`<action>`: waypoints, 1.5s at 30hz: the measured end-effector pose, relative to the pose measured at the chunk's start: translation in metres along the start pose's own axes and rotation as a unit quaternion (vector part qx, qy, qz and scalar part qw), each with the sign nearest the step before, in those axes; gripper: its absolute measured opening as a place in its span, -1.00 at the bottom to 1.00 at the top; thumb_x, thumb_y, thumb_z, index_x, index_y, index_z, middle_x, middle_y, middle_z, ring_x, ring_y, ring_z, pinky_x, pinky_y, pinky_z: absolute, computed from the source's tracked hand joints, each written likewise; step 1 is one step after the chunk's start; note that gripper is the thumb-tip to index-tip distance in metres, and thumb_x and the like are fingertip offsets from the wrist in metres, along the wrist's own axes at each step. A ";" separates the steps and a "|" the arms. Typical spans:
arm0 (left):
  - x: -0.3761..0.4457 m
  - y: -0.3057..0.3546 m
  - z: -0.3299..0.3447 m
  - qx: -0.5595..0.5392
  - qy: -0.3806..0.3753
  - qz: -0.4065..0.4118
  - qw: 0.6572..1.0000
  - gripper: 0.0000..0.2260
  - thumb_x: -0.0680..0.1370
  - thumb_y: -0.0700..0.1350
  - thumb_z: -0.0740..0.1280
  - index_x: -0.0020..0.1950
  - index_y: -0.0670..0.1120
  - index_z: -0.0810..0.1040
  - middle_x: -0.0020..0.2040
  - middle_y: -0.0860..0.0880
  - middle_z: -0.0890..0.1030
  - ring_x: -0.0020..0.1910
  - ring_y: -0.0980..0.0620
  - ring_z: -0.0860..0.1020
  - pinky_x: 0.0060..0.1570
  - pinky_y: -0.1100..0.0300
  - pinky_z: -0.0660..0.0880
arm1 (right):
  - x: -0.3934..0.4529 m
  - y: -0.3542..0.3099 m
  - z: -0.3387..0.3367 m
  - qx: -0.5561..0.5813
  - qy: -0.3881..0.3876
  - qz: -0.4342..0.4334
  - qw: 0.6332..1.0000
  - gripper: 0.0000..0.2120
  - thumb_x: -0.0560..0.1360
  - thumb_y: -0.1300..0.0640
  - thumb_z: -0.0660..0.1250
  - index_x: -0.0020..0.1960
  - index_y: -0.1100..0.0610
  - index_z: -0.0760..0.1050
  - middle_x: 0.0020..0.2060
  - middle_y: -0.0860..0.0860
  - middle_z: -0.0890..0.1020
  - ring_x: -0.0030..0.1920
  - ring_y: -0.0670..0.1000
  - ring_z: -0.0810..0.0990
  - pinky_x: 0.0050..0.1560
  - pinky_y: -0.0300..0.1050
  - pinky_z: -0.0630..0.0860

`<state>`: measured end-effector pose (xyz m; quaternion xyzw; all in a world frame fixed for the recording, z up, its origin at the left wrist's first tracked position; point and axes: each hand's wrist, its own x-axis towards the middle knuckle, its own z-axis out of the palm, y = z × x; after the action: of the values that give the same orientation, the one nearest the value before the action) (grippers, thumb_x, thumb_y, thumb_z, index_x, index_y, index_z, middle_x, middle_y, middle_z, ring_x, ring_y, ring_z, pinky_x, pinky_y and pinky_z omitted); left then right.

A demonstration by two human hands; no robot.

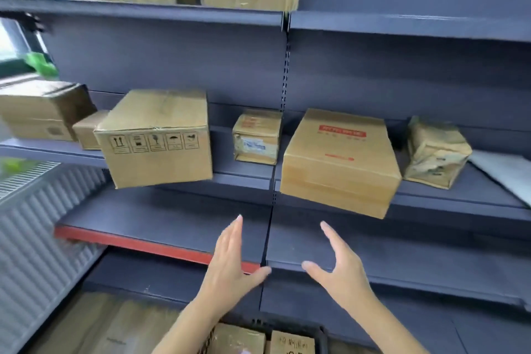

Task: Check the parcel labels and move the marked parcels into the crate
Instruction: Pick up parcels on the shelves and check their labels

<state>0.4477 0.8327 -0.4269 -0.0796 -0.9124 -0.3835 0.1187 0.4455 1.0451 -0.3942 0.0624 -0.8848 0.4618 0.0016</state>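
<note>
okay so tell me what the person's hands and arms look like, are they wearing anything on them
Both hands are bare: no gloves, rings, watch or bracelets show on the left hand or the right hand. The forearms are uncovered down to the frame's bottom edge, so no sleeves are in view. The nails look short and unpainted.

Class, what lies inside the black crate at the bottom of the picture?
Two brown parcels sit inside the crate; its floor and anything beneath them is hidden.
</note>
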 end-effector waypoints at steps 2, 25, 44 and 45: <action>0.000 0.014 -0.026 0.004 0.028 -0.002 1.000 -0.11 0.42 0.03 0.44 0.52 -0.03 -0.11 0.48 0.15 0.04 0.47 0.20 -0.01 0.37 0.36 -0.01 | 0.004 -0.026 -0.006 -0.002 -0.010 -0.032 0.999 -0.24 0.44 0.08 0.40 0.49 -0.05 0.06 0.45 -0.19 0.19 0.45 -0.16 0.15 0.30 -0.35 0.08; -0.150 -0.057 -0.301 0.154 0.283 -0.140 0.936 -0.19 0.41 -0.06 0.46 0.51 -0.13 0.06 0.51 -0.07 0.16 0.49 0.05 0.07 0.38 0.29 -0.02 | 0.004 -0.250 0.195 -0.018 -0.153 -0.291 0.944 -0.24 0.42 0.02 0.41 0.50 0.06 0.09 0.49 -0.04 0.20 0.47 -0.05 0.18 0.34 -0.26 0.15; -0.179 -0.175 -0.453 0.119 0.354 -0.149 0.916 -0.22 0.41 -0.10 0.47 0.50 -0.09 0.09 0.48 0.01 0.20 0.36 0.26 0.11 0.33 0.38 0.04 | 0.027 -0.388 0.356 0.040 -0.147 -0.327 0.933 -0.20 0.41 0.02 0.43 0.50 0.06 0.06 0.48 -0.02 0.21 0.47 -0.01 0.18 0.32 -0.25 0.16; -0.175 -0.182 -0.456 0.119 0.352 -0.151 0.916 -0.21 0.41 -0.09 0.47 0.50 -0.08 0.09 0.47 0.03 0.21 0.36 0.27 0.12 0.33 0.38 0.05 | 0.035 -0.390 0.363 0.045 -0.149 -0.323 0.934 -0.21 0.42 0.02 0.42 0.50 0.06 0.06 0.48 -0.02 0.21 0.48 -0.01 0.17 0.33 -0.23 0.16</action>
<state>0.6436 0.3698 -0.2905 0.2146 -0.8516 -0.2882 0.3817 0.4746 0.5239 -0.2812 0.4128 -0.7854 0.4609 0.0157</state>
